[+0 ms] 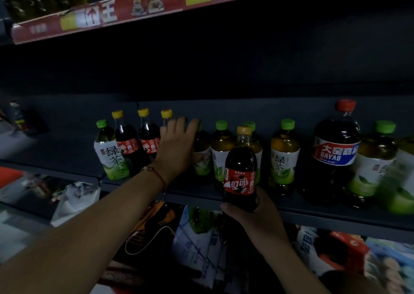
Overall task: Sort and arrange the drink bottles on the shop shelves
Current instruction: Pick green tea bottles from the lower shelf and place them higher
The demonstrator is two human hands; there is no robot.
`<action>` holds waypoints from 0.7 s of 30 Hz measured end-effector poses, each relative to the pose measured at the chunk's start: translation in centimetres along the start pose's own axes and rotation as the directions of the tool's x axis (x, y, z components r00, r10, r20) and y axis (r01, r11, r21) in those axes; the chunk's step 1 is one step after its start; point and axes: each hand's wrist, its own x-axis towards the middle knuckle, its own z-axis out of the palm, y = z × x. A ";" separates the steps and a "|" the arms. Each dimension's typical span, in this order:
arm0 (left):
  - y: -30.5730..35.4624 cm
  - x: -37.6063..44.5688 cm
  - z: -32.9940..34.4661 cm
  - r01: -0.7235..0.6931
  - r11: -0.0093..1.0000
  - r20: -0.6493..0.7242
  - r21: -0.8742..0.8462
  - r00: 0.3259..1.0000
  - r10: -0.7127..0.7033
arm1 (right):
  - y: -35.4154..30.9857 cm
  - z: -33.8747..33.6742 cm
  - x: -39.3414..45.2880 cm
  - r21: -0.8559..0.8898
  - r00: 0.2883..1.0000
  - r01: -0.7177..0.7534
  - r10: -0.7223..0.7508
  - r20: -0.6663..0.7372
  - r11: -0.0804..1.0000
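My right hand (253, 213) grips the base of a yellow-capped cola bottle (240, 173) with a red label, held upright in front of the shelf edge. My left hand (177, 146) reaches onto the dark shelf (67, 150) with fingers curled round a green tea bottle (201, 150), mostly hiding it. To its left stand two yellow-capped cola bottles (127, 141) with a third behind my hand, and a green-capped green tea bottle (109, 152). More green tea bottles (283, 155) stand to the right.
A large red-capped DAYAO cola bottle (336, 150) stands at the right, with another green tea bottle (376, 159) beside it. A red price strip (107, 14) edges the shelf above. Packets and bags (197, 237) fill the shelf below. The shelf's left part holds little.
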 end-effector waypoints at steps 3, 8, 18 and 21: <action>0.2 -1.2 -0.2 0.028 0.990 0.003 -0.141 1.000 -0.028 | -0.1 0.0 0.0 0.008 1.000 -0.008 0.008 -0.016 1.000; 0.4 -2.8 -0.8 0.126 0.909 0.076 -0.396 0.992 -0.104 | -0.2 0.3 -0.4 -0.014 1.000 -0.013 0.013 -0.008 1.000; -0.9 -8.4 -5.3 0.277 0.548 0.073 -0.789 0.928 -0.364 | 0.2 1.0 -1.1 -0.030 0.999 -0.040 0.040 -0.007 0.999; -1.9 -10.5 -6.3 0.284 0.386 0.089 -0.878 0.889 -0.450 | 0.3 1.4 -1.4 -0.042 0.999 -0.029 0.028 -0.028 0.999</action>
